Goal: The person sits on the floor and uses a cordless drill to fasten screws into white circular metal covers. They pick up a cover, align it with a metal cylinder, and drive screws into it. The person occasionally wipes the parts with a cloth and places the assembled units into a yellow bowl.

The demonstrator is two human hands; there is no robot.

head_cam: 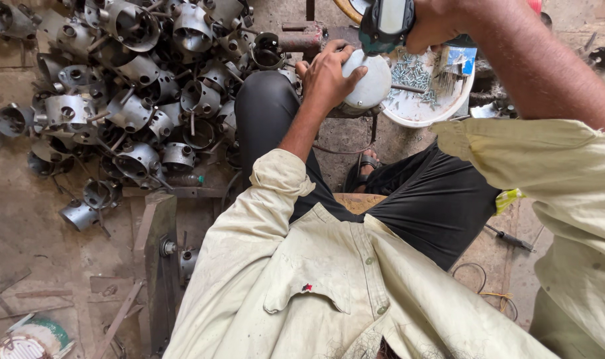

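Hands are working beside the white screw bowl [418, 114]: left hand [329, 74] is gripping the white round housing [367, 83]; right hand [435, 23] is clutching a power drill [385, 25], pointing down onto it.

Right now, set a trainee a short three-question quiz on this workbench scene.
1. True or false: the left hand rests on a rounded white housing.
2. What does the right hand grip? A) a hammer B) a dark power drill C) a paintbrush
3. Fill in: the white bowl beside the housing holds small metal ____.

Key
1. True; the palm and fingers are on its left side.
2. B; the drill is held over the housing.
3. Screws. The pile of grey metal cylinders lies on the floor on the person's left.
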